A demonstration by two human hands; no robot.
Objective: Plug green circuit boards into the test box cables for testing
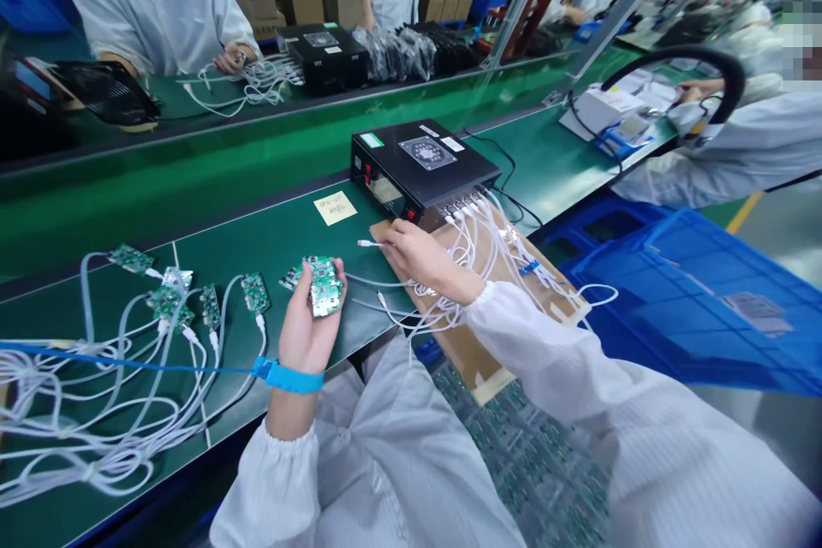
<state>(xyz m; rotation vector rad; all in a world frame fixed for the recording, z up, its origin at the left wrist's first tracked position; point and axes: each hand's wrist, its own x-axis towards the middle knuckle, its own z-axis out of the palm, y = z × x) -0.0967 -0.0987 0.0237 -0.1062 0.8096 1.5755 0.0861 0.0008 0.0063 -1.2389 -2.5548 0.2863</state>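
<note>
Your left hand (308,327) is gripping green rectangular circuit boards (325,287). Mid-frame, your right hand (420,255) is pinching a white cable (369,244).

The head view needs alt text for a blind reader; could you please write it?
A person's left hand holds small green circuit boards and the right hand holds a white cable at a green workbench, with a black box beyond.

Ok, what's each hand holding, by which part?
Left hand: a green rectangular circuit board, held by its side edges between thumb and fingers. Right hand: a thin white cable, pinched just behind its plug.
</note>
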